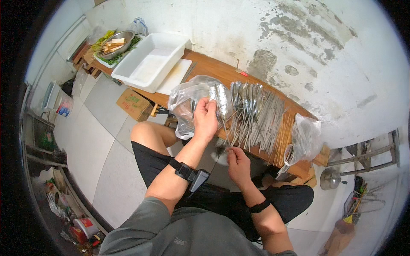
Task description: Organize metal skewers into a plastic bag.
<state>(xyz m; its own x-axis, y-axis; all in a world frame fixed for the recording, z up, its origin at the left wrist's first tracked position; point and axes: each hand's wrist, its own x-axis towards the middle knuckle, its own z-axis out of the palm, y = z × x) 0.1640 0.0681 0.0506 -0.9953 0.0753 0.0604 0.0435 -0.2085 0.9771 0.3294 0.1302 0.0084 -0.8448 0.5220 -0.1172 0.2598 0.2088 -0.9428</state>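
Small silvery fish (220, 96) are pinched in my left hand (205, 120), above a clear plastic bag (185, 94) on the wooden table. A thin skewer (225, 131) runs down from the fish. Its lower end is between the fingers of my right hand (239, 164), in front of the table edge. To the right of the bag, several skewered fish (248, 96) lie side by side along the back. Many greyish skewers (266, 124) are spread beside them, their lower ends toward me. Part of the bag is hidden behind my left hand.
On the wooden table (208, 68) stand a white plastic tub (150, 60), a white cutting board (173, 76) and a steel bowl (120, 44) of food. Bare wooden skewers (283, 137) and a plastic bag (306, 137) lie at the right. A cardboard box (134, 104) sits below.
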